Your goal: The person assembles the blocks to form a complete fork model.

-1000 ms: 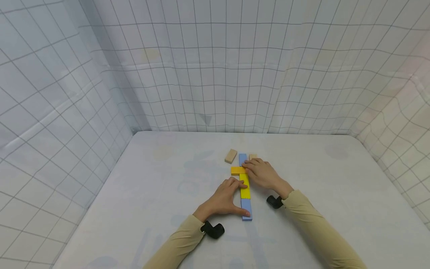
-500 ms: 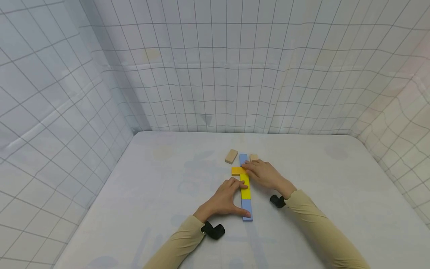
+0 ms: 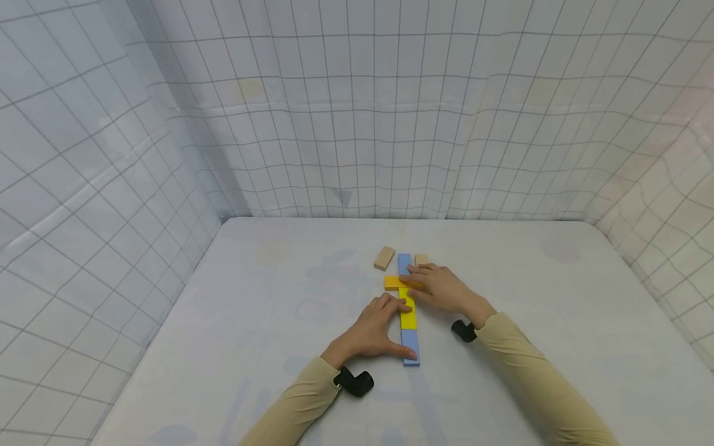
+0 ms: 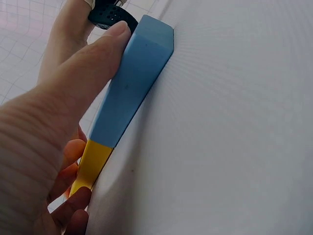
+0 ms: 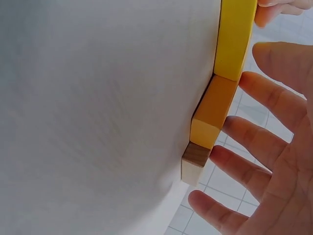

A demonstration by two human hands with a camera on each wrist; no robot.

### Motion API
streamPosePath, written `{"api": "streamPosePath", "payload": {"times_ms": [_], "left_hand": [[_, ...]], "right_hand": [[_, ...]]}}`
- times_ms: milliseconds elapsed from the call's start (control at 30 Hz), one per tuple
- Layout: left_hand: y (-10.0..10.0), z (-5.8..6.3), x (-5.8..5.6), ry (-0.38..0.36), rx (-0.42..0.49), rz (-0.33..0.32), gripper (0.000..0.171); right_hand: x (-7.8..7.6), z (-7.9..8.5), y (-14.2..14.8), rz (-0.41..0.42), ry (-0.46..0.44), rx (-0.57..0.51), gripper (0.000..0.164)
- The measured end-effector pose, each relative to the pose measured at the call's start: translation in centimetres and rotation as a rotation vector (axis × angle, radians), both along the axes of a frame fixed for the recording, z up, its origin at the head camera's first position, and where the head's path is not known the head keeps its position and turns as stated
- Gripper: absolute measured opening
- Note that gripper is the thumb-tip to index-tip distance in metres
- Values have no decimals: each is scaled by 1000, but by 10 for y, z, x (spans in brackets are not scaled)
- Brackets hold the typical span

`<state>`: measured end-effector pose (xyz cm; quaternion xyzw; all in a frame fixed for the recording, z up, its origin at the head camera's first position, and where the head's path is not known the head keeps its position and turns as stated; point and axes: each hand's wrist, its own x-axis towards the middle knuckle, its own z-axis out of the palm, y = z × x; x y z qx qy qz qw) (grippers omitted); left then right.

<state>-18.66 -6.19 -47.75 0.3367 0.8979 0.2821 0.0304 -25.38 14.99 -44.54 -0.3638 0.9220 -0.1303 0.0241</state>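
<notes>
In the head view, a row of flat blocks runs away from me: a blue block [image 3: 409, 341] in front, a yellow block [image 3: 409, 320] behind it, then an orange block [image 3: 392, 283] set crosswise and another blue block [image 3: 404, 263] at the far end. My left hand [image 3: 370, 328] rests on the row, its thumb on the near blue block and its fingertips at the yellow one. Over the crosswise orange block spreads my right hand [image 3: 443, 290], its fingers extended and partly covering it. The right wrist view shows these right fingers [image 5: 259, 98] apart, fingertips at the blocks' upper edge.
Two plain wooden blocks lie by the far end: one angled block [image 3: 384, 258] to the left, the other wooden block [image 3: 421, 259] to the right, partly behind the right hand. A white table [image 3: 268, 297] lies beneath, with a gridded curtain [image 3: 357, 124] at the back.
My right hand's fingers have spread and shifted slightly over the orange block, and the right wrist has moved a little to the right. The left hand holds its place; the blocks look the same.
</notes>
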Motion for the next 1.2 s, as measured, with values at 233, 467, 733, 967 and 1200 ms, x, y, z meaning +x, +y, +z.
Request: {"api": "streamPosePath", "payload": {"times_ms": [233, 467, 733, 967, 1200], "left_hand": [[-1, -1, 0, 9, 7, 2, 81], [-1, 0, -1, 2, 1, 3, 81], [-1, 0, -1, 0, -4, 4, 81], [-1, 3, 1, -7, -9, 15, 83], [0, 4, 0, 35, -10, -5, 83]], "right_hand": [[0, 1, 0, 3, -5, 11, 44], [0, 1, 0, -3, 0, 19, 44], [1, 2, 0, -9, -5, 17, 44], [1, 2, 0, 2, -5, 5, 45], [0, 2, 0, -4, -19, 14, 46]]}}
